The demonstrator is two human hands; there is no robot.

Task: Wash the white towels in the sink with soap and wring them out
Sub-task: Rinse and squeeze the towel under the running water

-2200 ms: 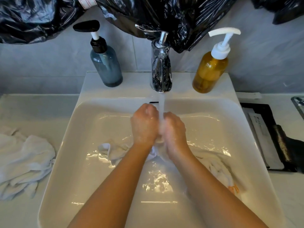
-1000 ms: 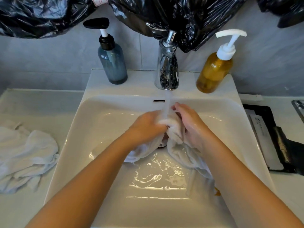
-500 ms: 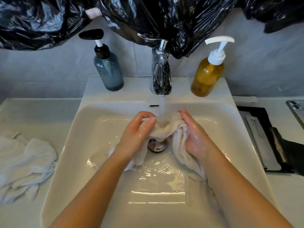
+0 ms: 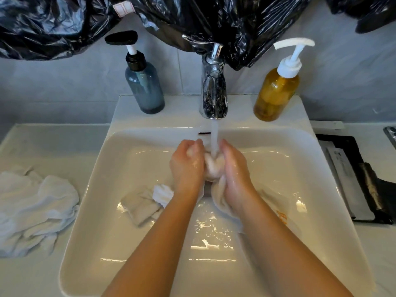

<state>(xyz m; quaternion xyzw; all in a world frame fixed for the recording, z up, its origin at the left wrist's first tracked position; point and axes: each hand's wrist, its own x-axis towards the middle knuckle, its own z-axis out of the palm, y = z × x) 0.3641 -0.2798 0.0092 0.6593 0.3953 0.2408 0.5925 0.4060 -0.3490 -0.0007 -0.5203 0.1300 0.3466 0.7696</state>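
A wet white towel (image 4: 213, 168) is bunched between both hands under the running water from the chrome tap (image 4: 213, 86). My left hand (image 4: 187, 166) grips its left side and my right hand (image 4: 234, 170) grips its right side. The towel's loose ends trail down into the white sink (image 4: 102, 211), one end (image 4: 145, 203) lying flat at the left, another hidden under my right forearm. A second pile of white towels (image 4: 34, 209) lies on the counter left of the sink.
A blue-grey pump bottle (image 4: 143, 84) stands left of the tap, an amber pump bottle (image 4: 278, 88) right of it. Black plastic sheeting (image 4: 192, 16) hangs over the wall above. A black tray (image 4: 353, 181) with packets lies on the counter at the right.
My hands have closed together round the towel, bunching it tightly under the stream; half a second ago they were apart with the towel stretched between them.
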